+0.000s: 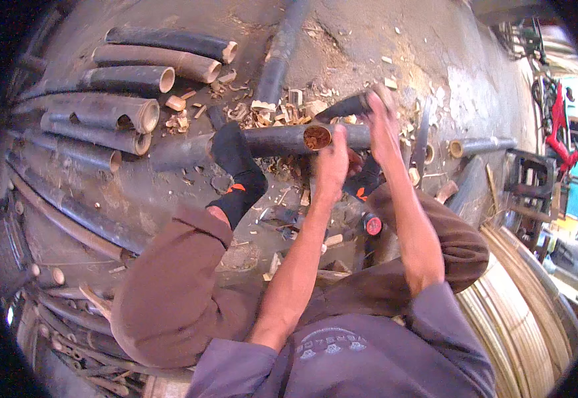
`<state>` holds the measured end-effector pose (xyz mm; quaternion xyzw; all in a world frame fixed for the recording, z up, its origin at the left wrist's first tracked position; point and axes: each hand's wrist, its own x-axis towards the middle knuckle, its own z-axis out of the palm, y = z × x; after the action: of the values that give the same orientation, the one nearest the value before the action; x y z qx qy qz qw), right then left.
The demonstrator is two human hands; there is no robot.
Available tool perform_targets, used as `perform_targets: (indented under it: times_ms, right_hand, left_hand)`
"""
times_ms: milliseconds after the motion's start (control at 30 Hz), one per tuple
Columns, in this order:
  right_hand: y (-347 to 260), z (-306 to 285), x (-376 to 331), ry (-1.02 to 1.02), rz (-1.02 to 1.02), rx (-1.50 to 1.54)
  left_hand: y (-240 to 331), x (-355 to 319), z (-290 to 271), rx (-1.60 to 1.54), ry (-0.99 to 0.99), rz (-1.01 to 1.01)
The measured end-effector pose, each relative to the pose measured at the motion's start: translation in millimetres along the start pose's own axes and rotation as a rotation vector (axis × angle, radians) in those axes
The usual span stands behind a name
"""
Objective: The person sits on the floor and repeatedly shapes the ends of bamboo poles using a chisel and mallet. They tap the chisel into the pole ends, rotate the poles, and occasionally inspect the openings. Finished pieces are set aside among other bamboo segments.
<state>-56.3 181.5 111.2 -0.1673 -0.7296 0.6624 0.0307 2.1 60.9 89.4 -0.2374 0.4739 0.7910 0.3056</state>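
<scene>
Between my feet, a dark bamboo tube (277, 141) lies crosswise on the ground. A bamboo piece with a round open mouth (317, 137), orange-brown inside, faces up beside my left hand (333, 166). My left fingers are closed around that piece, and their far side is hidden. My right hand (383, 126) is raised a little farther off, blurred by motion. It is closed at the end of a dark, elongated object (344, 107) whose kind I cannot make out. My left foot in a black sock (237, 169) presses against the crosswise tube.
Several bamboo tubes (126, 109) lie at the left. Another dark tube (279, 60) extends away at the far middle. Pale wood chips (302, 106) litter the ground. A cylinder with a red end (372, 224) stands near my right leg. Split bamboo strips (521, 298) are at the right.
</scene>
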Motion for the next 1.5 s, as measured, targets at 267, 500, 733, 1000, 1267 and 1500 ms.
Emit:
perform_targets:
  times_ms: [267, 500, 733, 1000, 1267, 1500]
  right_hand:
    - [45, -34, -178, -0.083, 0.109, -0.045]
    - [122, 35, -157, 0.039, -0.116, -0.075]
    - [144, 75, -148, 0.050, -0.019, 0.023]
    - [80, -10, -91, -0.348, 0.166, -0.498]
    - [59, -48, -20, -0.710, 0.043, -0.703]
    - [115, -31, -69, -0.756, 0.079, -0.245]
  left_hand:
    - [-41, 1, -8, 0.260, -0.355, 0.149]
    - [2, 0, -53, 0.952, -0.445, -0.043]
    - [-19, 29, -72, 1.008, -0.273, 0.009]
    - [-50, 39, -20, 0.566, 0.037, 0.041]
    - [-59, 64, 30, -0.076, 0.264, 0.095]
    - [-83, 33, -13, 0.517, 0.408, 0.151]
